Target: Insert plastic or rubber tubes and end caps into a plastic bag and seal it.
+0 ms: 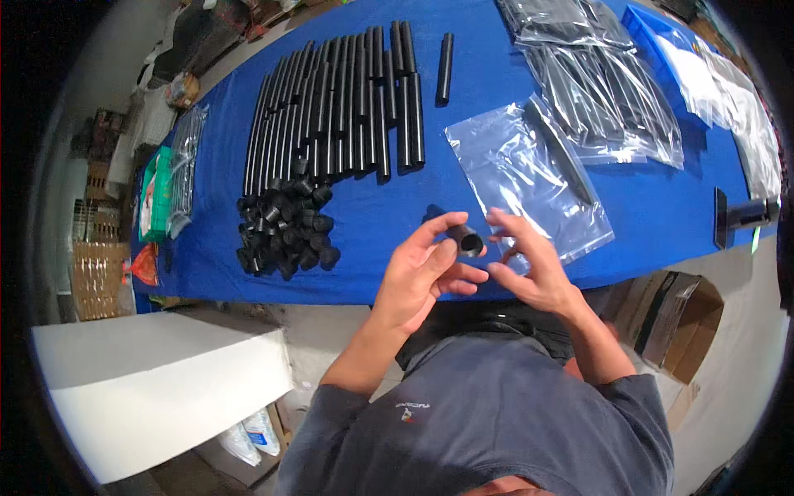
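Observation:
A black tube [471, 242] is in my left hand [420, 273], its hollow end tipped up toward me, pinched between thumb and fingers. Just to the right of that end, my right hand [529, 269] has its fingers curved and spread, apparently with nothing in them. A clear plastic bag [504, 157] lies flat on the blue-covered table beyond my right hand, with one dark tube [562, 153] along its right side. Left of my hands sits a heap of small black caps [285, 227]. Behind the heap, many black tubes [339, 107] lie in rows, and a single tube [445, 70] rests apart from them.
Filled clear bags of dark tubes [604, 99] are stacked at the far right beside a blue bin [653, 41]. A black stand [736, 217] occupies the right edge. On the left are a green tray [155, 194] and clear plastic packets [188, 165]. Cardboard boxes [674, 322] stand below.

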`<state>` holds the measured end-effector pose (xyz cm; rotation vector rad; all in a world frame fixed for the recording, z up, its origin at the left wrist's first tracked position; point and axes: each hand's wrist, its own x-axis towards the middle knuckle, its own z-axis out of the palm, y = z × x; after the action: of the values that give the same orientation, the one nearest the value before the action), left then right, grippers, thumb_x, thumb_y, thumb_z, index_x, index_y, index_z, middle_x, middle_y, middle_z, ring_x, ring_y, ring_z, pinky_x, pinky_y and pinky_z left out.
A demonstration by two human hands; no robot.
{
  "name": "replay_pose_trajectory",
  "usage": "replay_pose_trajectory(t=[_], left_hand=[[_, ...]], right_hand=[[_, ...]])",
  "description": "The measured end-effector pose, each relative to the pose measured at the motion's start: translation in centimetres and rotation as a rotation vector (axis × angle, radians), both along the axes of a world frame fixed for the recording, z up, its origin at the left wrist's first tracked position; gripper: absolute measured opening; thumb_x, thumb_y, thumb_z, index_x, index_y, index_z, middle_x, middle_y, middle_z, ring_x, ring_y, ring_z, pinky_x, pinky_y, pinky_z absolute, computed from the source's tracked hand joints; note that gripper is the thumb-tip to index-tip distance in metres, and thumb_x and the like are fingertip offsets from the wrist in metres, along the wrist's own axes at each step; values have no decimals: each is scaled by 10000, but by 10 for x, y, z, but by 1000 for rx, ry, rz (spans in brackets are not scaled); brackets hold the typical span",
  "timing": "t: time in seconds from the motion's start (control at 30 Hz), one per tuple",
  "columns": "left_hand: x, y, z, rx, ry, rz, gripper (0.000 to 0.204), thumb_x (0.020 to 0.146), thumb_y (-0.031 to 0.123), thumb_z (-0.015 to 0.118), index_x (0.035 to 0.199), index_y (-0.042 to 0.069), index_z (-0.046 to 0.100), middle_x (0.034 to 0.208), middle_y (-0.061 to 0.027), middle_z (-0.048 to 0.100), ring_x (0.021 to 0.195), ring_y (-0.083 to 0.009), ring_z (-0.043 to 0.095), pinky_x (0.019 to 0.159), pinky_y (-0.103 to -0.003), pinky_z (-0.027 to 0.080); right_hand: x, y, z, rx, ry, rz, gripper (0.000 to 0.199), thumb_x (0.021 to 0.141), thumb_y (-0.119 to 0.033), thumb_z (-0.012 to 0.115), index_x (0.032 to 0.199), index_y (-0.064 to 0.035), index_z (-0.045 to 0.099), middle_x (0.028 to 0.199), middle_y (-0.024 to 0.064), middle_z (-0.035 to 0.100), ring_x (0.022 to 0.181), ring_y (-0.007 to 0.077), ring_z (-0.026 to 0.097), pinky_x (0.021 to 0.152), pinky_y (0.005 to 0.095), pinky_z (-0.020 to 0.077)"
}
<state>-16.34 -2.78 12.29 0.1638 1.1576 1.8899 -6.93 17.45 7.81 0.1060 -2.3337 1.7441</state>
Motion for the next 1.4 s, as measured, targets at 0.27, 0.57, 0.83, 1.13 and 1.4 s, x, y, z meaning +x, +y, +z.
replay_pose_trajectory(t=[0.27,0.57,0.83,1.13,1.4], left_hand=[[9,-20,17,107,-140,78,541,1024,268,574,1472,59,356,1297,-273,607,1049,-331,704,795,-373,633],[8,-35,4,72,-179,90,549,1049,266,515,1486,39,273,1280,-301,605,1033,-341,706,787,-374,634],[11,-47,2,-3,-114,128,469,1055,232,491,1444,27,327,1221,-337,615,929,-360,717,730,-386,636],[-32,-147,-77,-1551,1294,568,621,775,384,837,1182,16,545,1007,-157,639,859,-319,651,761,-434,522],[-48,-153,-130,-1548,1208,575,554,837,368,769,1204,26,534,954,-181,650,814,-396,657,767,-479,524]], right_hand=[[-46,-45,-11,9,22,198,481,866,-153,652,1320,-45,535,1135,176,596,999,363,625,835,417,518],[-36,-63,-28,-10,-68,236,279,918,-210,626,1115,-15,594,884,154,583,818,373,615,716,425,494],[-33,-68,-24,-14,-51,203,260,899,-198,673,1049,-7,582,836,163,568,767,365,603,682,426,486],[16,-31,-14,-462,-187,17,266,860,-9,720,1089,3,587,1115,104,623,1000,150,589,859,287,483],[30,-22,-11,-577,-286,-67,283,860,-5,709,1108,25,576,1139,128,620,997,154,608,892,295,505]])
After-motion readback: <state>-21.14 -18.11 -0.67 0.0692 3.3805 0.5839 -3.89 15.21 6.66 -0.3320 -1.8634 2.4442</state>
